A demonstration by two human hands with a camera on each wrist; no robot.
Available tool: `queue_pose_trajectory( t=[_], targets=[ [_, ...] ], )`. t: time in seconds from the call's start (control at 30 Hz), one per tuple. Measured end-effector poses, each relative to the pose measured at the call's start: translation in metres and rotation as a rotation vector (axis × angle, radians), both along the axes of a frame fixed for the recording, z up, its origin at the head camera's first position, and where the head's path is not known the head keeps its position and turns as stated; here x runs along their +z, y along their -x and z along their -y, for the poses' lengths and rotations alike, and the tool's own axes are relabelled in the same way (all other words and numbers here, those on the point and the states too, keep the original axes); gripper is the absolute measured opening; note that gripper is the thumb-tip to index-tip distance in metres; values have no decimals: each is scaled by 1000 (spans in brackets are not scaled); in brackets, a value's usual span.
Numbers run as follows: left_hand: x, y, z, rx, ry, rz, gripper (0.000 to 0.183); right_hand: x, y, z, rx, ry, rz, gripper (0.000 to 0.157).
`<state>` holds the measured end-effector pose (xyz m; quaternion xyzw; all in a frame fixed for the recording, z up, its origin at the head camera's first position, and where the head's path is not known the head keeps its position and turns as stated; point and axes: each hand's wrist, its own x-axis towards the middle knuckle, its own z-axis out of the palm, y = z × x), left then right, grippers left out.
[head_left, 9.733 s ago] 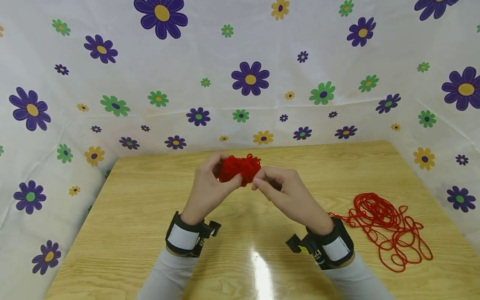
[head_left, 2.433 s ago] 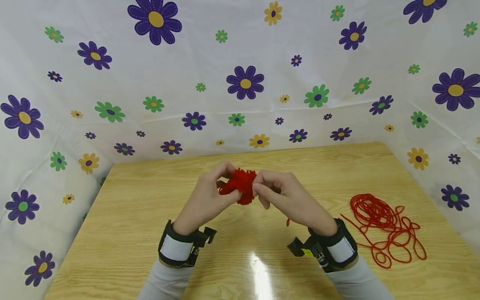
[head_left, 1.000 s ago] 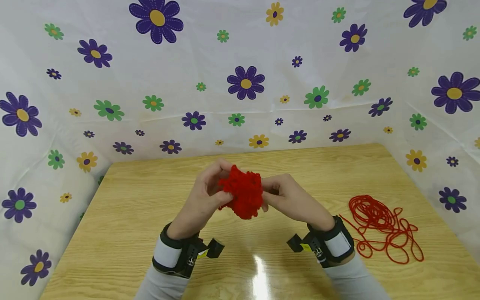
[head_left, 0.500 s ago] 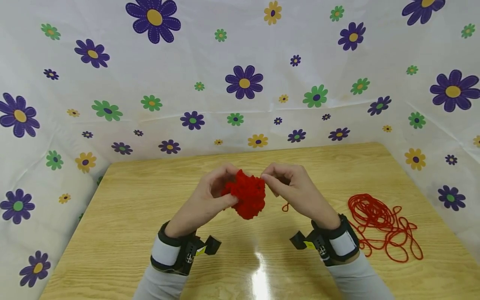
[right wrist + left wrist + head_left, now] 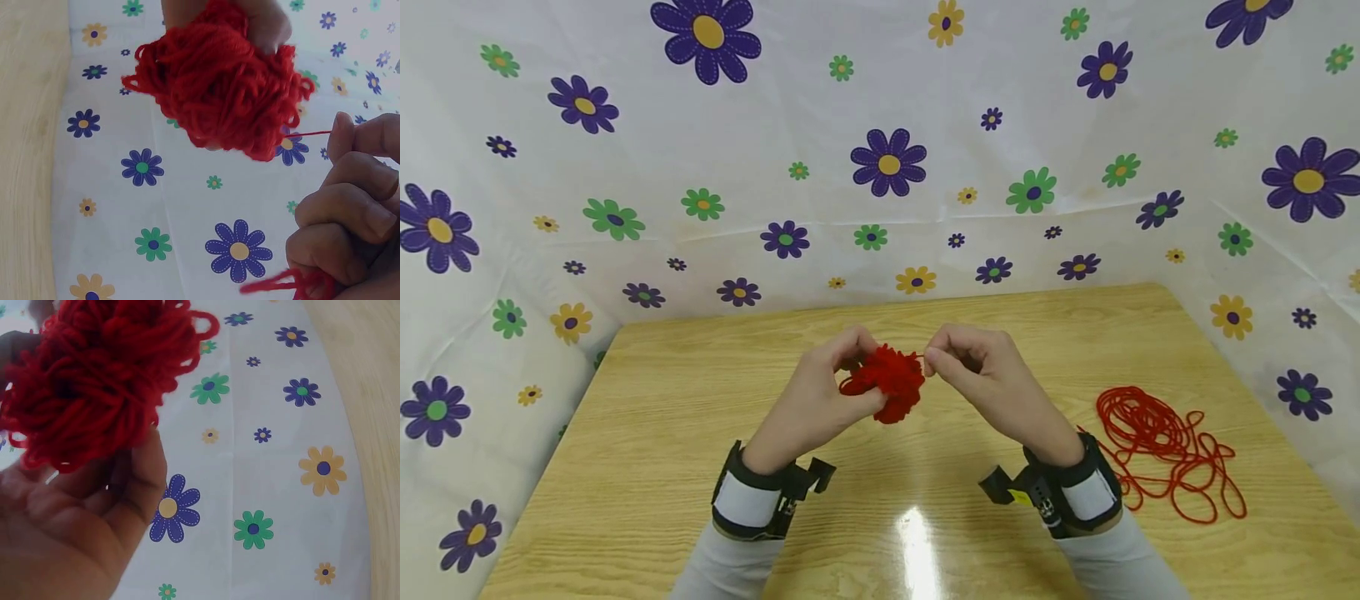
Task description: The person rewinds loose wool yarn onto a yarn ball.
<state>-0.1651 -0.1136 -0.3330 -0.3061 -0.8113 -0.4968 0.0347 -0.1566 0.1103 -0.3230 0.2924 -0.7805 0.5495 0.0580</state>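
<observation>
Above the desk (image 5: pixel 700 408), the left hand (image 5: pixel 820 402) has its grip clamped on a looped red yarn bundle (image 5: pixel 897 379), and the right hand (image 5: pixel 991 379) pinches 1 straight strand (image 5: pixel 309 133) running from it. A red yarn tangle (image 5: pixel 1138 423) lies at right.

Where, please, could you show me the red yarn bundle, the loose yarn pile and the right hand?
Bundle (image 5: pixel 219 90): right wrist view, on the middle of its looped strands.
Pile (image 5: pixel 1145 423): head view, on its dense coils.
Right hand (image 5: pixel 991 375): head view, on the middle of the hand.
</observation>
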Motion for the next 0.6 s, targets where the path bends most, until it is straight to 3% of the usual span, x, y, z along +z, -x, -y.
queue_pose_trajectory(
  t=[0.27, 0.6],
  targets=[
    [0, 1, 0, 141, -46, -22, 27, -2, -6, 11, 77, -28, 19, 14],
    [1, 2, 2, 153, -192, 33, 34, -5, -7, 16, 113, -23, 57, 13]
  ],
)
